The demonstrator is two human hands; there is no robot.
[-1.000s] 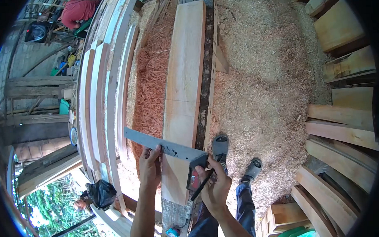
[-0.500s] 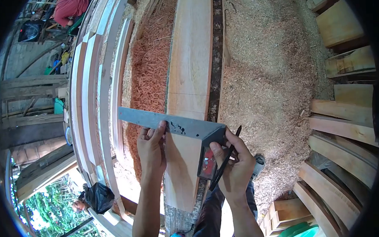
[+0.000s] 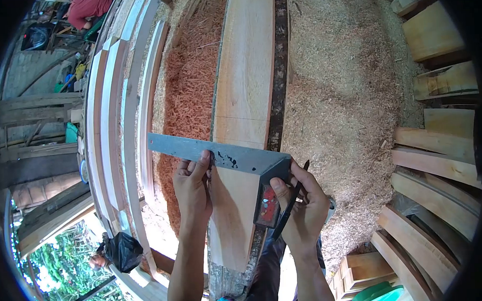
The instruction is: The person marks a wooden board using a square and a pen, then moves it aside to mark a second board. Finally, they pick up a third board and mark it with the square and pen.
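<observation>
A try square (image 3: 188, 147) lies across a pale wooden board (image 3: 244, 71), its grey blade reaching past the board's left edge. My left hand (image 3: 192, 189) is closed on the blade near that edge, thumb on top and fingers curled below. Against the board's right edge sits the square's dark stock with a red patch, gripped by my right hand (image 3: 305, 209). The same hand keeps a black pencil (image 3: 287, 215) between its fingers, its tip pointing up and away from the board. A thin dark line crosses the board a little beyond the blade.
Reddish shavings (image 3: 188, 94) lie left of the board, sawdust (image 3: 340, 94) on its right. Long timber beams (image 3: 110, 123) run along the left. Cut wooden pieces (image 3: 433, 32) line the right side. A black bag (image 3: 124, 252) hangs lower left; a person in red (image 3: 87, 10) is upper left.
The view has shifted slightly. The square's stock end, with my right hand and the pencil, appears a little further right in view; both hands keep their hold.
</observation>
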